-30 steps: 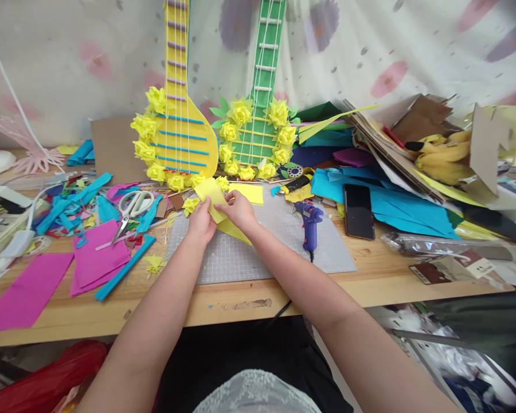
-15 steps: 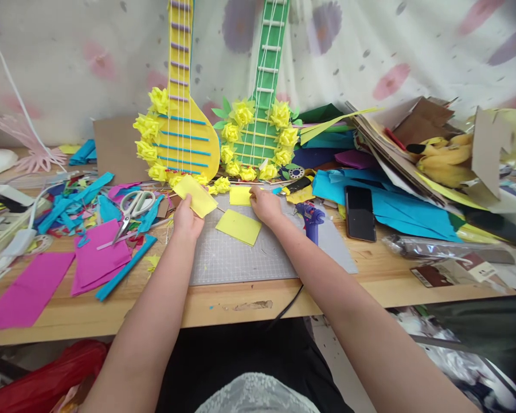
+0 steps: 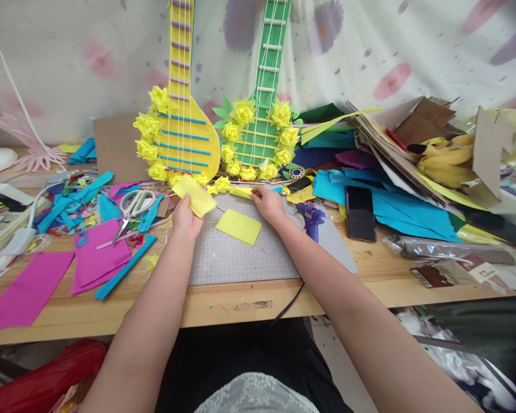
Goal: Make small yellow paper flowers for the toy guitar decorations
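Note:
My left hand (image 3: 188,217) grips a yellow paper rectangle (image 3: 194,196) by its lower left edge, thumb on top. Pinched by its right end, a second yellow paper piece (image 3: 241,193) tilts up in my right hand (image 3: 267,205). Between the two hands, another yellow paper rectangle (image 3: 239,227) lies flat on the grey cutting mat (image 3: 245,267). Behind them lean a yellow paper guitar (image 3: 187,137) and a green one (image 3: 258,137), both trimmed with yellow paper flowers.
A purple glue gun (image 3: 312,221) and a phone (image 3: 360,213) lie to the right. Scissors (image 3: 134,209), pink paper sheets (image 3: 98,255) and blue scraps (image 3: 71,198) cover the left. Cardboard and blue paper (image 3: 406,206) are piled at the right.
The yellow paper piece under my right hand has been lifted and tilted off the mat, held by its right end. My left hand and its paper have barely moved.

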Demonstrator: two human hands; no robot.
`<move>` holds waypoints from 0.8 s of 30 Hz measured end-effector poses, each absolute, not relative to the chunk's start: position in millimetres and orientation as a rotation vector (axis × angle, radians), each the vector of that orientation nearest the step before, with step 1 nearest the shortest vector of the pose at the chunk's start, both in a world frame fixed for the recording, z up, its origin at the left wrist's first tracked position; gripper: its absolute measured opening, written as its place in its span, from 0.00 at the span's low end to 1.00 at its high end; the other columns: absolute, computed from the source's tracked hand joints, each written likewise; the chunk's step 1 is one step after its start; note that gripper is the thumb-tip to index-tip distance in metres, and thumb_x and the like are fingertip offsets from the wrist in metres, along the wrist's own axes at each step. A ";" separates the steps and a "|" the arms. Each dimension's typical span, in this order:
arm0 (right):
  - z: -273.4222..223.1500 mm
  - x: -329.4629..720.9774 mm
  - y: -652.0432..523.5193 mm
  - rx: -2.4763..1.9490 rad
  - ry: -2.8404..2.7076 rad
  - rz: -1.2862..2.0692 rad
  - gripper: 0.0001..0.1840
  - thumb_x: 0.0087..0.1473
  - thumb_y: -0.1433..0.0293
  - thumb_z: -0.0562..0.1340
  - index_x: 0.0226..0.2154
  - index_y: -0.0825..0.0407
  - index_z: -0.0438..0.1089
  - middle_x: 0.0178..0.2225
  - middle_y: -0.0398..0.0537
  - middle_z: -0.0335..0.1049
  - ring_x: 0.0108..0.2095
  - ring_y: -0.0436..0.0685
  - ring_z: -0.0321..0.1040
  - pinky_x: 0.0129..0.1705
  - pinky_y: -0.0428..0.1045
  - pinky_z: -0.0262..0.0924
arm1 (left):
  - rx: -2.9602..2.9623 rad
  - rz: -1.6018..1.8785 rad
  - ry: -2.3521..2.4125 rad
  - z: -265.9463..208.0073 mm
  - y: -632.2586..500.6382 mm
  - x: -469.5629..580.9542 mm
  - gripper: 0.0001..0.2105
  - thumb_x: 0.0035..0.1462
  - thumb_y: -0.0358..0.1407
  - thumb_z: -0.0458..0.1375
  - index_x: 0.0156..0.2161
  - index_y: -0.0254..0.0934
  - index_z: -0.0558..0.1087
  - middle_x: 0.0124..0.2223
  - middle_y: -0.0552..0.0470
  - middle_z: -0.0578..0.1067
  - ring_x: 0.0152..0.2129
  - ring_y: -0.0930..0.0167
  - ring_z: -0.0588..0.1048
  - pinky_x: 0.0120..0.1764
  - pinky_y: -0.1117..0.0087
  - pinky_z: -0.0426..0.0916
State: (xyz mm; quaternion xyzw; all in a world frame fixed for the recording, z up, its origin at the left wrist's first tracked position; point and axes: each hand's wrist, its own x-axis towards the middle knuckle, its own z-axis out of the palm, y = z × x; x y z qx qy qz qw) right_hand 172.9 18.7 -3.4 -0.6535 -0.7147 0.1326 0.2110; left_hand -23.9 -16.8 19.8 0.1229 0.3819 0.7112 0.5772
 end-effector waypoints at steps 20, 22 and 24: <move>1.4 173.6 20.7 -1.901 -1.887 0.423 0.15 0.51 0.69 0.50 0.43 0.47 0.63 0.37 0.45 0.73 0.38 0.56 0.68 0.38 0.50 0.58 | 0.285 1.677 0.838 14.8 -14.1 -26.3 0.19 0.59 0.29 0.43 0.54 0.33 0.63 0.42 0.45 0.76 0.39 0.71 0.75 0.45 0.70 0.67; 1.8 172.5 18.8 -1.899 -1.929 0.380 0.16 0.51 0.70 0.50 0.43 0.47 0.62 0.37 0.45 0.72 0.37 0.57 0.68 0.37 0.50 0.58 | 0.286 1.678 0.837 15.1 -14.2 -26.4 0.18 0.59 0.29 0.43 0.54 0.33 0.63 0.42 0.45 0.76 0.39 0.71 0.75 0.45 0.70 0.67; 2.3 171.9 17.6 -1.884 -1.989 0.336 0.17 0.51 0.71 0.50 0.44 0.47 0.61 0.36 0.47 0.72 0.35 0.57 0.68 0.36 0.50 0.57 | 0.288 1.674 0.837 15.7 -14.2 -26.4 0.18 0.59 0.29 0.42 0.53 0.32 0.63 0.42 0.45 0.76 0.39 0.71 0.75 0.45 0.70 0.67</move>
